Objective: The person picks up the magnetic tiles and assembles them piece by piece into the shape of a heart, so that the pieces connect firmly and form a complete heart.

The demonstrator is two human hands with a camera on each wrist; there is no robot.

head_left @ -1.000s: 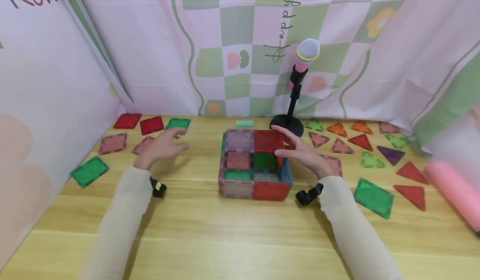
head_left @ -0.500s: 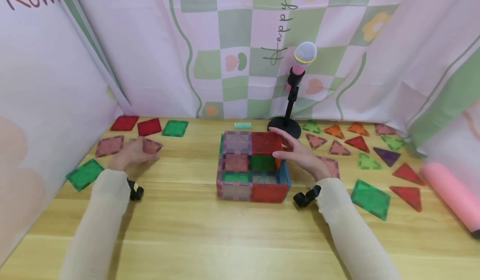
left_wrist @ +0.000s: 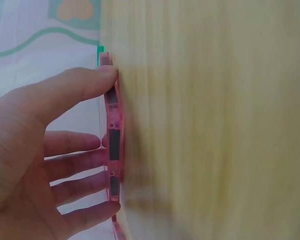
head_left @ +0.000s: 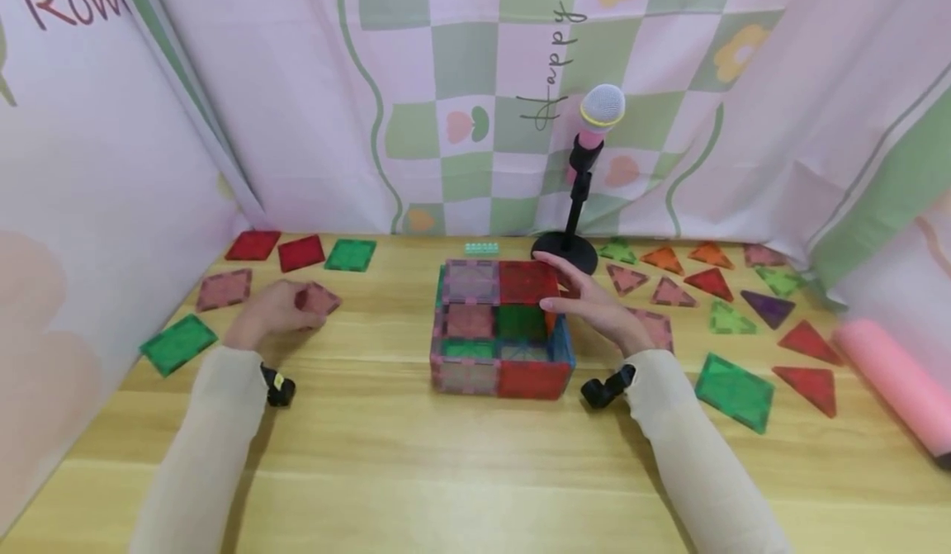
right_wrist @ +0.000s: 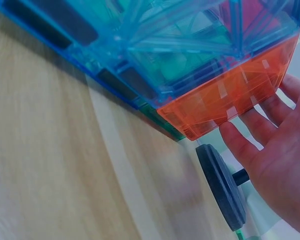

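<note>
At the left of the table, my left hand (head_left: 271,314) pinches a translucent pink magnetic tile (head_left: 322,298). The left wrist view shows this tile (left_wrist: 114,135) edge-on, with the thumb on one edge and several fingers along its side. A low box of coloured magnetic tiles (head_left: 473,376) stands mid-table, its top partly covered at the back. My right hand (head_left: 598,310) rests at the box's back right corner with fingers extended. In the right wrist view, fingertips of the right hand (right_wrist: 282,155) meet the orange tile (right_wrist: 235,95) beside a blue side wall (right_wrist: 115,75).
Red tiles (head_left: 253,245), a pink tile (head_left: 224,289) and green tiles (head_left: 178,344) lie at the left. Several triangles (head_left: 806,343) and a green tile (head_left: 735,393) lie at the right. A microphone stand (head_left: 568,248) is behind the box; a pink cylinder (head_left: 899,385) lies far right.
My left hand moved left to the pink tile, took hold of it, and has shifted slightly back to the right with it. My right hand stays at the box corner.
</note>
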